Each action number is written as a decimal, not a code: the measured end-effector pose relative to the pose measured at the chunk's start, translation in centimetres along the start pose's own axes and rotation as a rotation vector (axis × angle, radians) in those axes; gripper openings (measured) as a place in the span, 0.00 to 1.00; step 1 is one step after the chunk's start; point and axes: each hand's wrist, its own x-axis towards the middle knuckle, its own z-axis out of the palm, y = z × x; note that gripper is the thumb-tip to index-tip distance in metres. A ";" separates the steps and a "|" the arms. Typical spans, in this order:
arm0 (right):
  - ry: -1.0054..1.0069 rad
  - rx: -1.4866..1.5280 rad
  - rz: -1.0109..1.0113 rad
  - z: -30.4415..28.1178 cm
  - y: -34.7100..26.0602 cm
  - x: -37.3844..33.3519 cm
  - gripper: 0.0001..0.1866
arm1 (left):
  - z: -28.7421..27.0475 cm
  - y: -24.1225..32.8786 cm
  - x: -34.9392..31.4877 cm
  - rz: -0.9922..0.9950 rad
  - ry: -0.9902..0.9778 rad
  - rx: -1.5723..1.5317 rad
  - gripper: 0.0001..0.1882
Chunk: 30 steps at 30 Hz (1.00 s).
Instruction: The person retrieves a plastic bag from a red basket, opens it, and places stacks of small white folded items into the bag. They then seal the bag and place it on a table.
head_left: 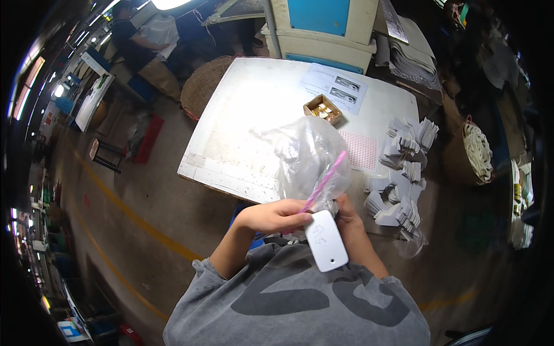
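Observation:
Close to my body, at the table's front edge, both hands are together at the gathered end of a clear plastic bag [309, 153]. My left hand [277, 216] is closed, with a long pink-purple stick [326, 180] held under its thumb; the stick slants up across the bag. My right hand [346, 216] is closed at the bag's bunched end, its fingertips partly hidden. A white rounded rectangular thing [327, 241] with a small hole lies in front of my hands and hides part of them. What exactly is pinched behind it does not show.
On the white table [225, 132] are a small box of little pieces [323, 109], a printed sheet [334, 86], a sheet of red marks [360, 151] and stacks of white cut pieces [398, 199]. A wicker basket [202, 86] stands behind left; another person [135, 46] works farther back.

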 end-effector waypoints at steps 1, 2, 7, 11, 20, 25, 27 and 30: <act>-0.155 0.109 0.026 -0.1 -0.6 1.2 0.17 | -0.3 -0.5 -0.9 0.036 0.031 -0.022 0.21; -0.161 0.125 0.091 -0.1 -1.1 2.3 0.16 | -0.6 -0.9 -1.3 0.158 0.080 0.024 0.21; 0.012 0.136 -0.091 0.8 -1.8 1.8 0.18 | -1.2 -2.4 -2.2 0.252 0.582 -0.069 0.19; -0.138 -0.047 -0.028 1.0 -1.8 0.4 0.24 | -1.9 -2.4 -3.3 0.321 0.728 -0.222 0.28; -0.400 -0.212 -0.150 -1.3 -1.5 0.2 0.26 | -4.1 -1.8 -7.0 0.328 0.795 -0.127 0.30; -0.352 -0.196 -0.201 -1.6 -2.0 -1.0 0.27 | -2.4 -2.3 -4.8 0.504 0.923 -0.464 0.38; -0.335 -0.189 -0.219 -1.7 -2.0 -1.6 0.27 | -2.0 -2.6 -4.2 0.575 0.911 -0.548 0.36; -0.328 -0.173 -0.232 -1.7 -1.6 -2.1 0.27 | -1.9 -3.2 -3.5 0.605 0.817 -0.589 0.27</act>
